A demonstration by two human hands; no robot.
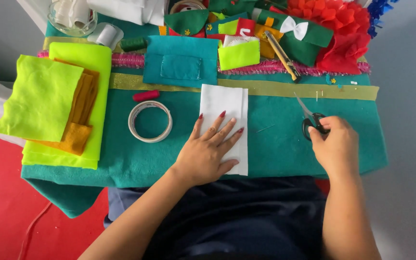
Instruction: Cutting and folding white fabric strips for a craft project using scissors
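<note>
My left hand point(207, 150) lies flat, fingers spread, on a white felt rectangle point(223, 103) that rests on a teal felt sheet point(275, 144) across my lap. My right hand point(335, 144) is closed around the black handles of a pair of scissors point(310, 117) lying on the teal felt to the right, blades pointing away from me. A ring of clear tape point(150, 121) sits just left of the white piece.
Folded neon-yellow and mustard felt point(54, 103) lies at the left. A teal felt pocket piece point(181, 62), a utility knife point(282, 55), green felt shapes with a white bow point(294, 28), red paper flowers point(340, 29) and a glass jar point(73, 17) line the far side.
</note>
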